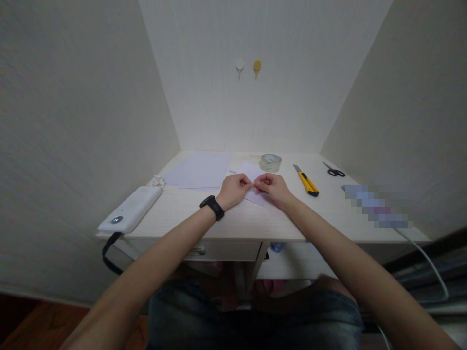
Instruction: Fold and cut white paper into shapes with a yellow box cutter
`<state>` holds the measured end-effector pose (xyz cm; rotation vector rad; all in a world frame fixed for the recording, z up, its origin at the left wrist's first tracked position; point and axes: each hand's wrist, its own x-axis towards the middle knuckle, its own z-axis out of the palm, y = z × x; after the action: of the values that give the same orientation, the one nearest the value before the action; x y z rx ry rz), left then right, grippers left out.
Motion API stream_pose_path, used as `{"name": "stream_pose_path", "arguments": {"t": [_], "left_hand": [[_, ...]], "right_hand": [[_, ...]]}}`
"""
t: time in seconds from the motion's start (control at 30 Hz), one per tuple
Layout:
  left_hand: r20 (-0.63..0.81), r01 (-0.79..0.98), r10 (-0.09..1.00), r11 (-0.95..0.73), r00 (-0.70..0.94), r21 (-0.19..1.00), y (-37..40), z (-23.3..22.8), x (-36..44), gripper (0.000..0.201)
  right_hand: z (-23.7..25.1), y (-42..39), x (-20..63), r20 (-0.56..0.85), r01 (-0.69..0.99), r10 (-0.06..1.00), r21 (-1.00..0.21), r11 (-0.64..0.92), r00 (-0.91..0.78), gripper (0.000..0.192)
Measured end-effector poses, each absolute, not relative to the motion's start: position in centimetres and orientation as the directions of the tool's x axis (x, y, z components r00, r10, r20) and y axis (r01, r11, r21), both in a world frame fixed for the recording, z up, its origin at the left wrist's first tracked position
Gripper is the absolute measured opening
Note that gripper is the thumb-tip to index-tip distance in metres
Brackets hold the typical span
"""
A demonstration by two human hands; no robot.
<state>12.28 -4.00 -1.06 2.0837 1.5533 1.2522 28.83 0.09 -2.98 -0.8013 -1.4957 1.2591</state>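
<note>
My left hand (234, 188), with a black band at the wrist, and my right hand (273, 188) meet fingertip to fingertip over a small sheet of white paper (251, 171) in the middle of the white desk (237, 221). Both hands pinch the paper's near part between thumb and fingers. The paper's far corner sticks out beyond the knuckles; the rest is hidden under the hands.
A larger white sheet (200, 169) lies at back left. A roll of clear tape (270, 162), a yellow utility knife (307, 182) and black scissors (334, 170) lie at right. A white power bank (130, 210) sits at the left edge. Walls enclose three sides.
</note>
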Motion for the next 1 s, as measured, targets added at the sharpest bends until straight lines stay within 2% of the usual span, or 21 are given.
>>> {"name": "stream_pose_path", "arguments": {"t": [0.13, 0.33, 0.47, 0.53, 0.6, 0.87, 1.0], "left_hand": [[0.488, 0.682, 0.87, -0.4, 0.073, 0.611, -4.1, -1.0, 12.4, 0.018], [0.433, 0.7, 0.893, -0.39, 0.127, 0.598, -4.0, -1.0, 12.2, 0.02], [0.443, 0.829, 0.884, -0.357, 0.15, 0.431, -4.4, -0.9, 12.3, 0.023], [0.462, 0.88, 0.869, -0.348, 0.175, 0.323, -4.7, -0.9, 12.5, 0.023], [0.469, 0.902, 0.863, -0.341, 0.189, 0.265, -5.1, -0.9, 12.9, 0.023], [0.452, 0.944, 0.876, -0.276, 0.168, 0.183, -5.8, -0.7, 13.6, 0.025], [0.53, 0.947, 0.844, -0.229, 0.079, 0.225, -5.0, -0.6, 12.3, 0.021]], "right_hand": [[-3.0, 0.3, 29.1, 0.344, -0.063, 0.887, -0.938, 0.342, -0.309, 0.025], [-3.1, 0.4, 29.4, 0.428, 0.126, 0.849, -0.866, 0.483, -0.311, 0.016], [-3.5, 0.5, 29.5, 0.424, 0.221, 0.854, -0.84, 0.495, -0.301, 0.013], [-3.7, 0.7, 29.5, 0.43, 0.228, 0.854, -0.836, 0.499, -0.292, 0.012], [-3.9, 0.9, 29.5, 0.441, 0.215, 0.854, -0.838, 0.502, -0.276, 0.011], [-3.9, 1.4, 29.5, 0.437, 0.269, 0.883, -0.841, 0.469, -0.174, 0.012], [-3.5, 2.2, 30.7, 0.411, 0.252, 0.91, -0.876, 0.412, -0.06, 0.018]]}}
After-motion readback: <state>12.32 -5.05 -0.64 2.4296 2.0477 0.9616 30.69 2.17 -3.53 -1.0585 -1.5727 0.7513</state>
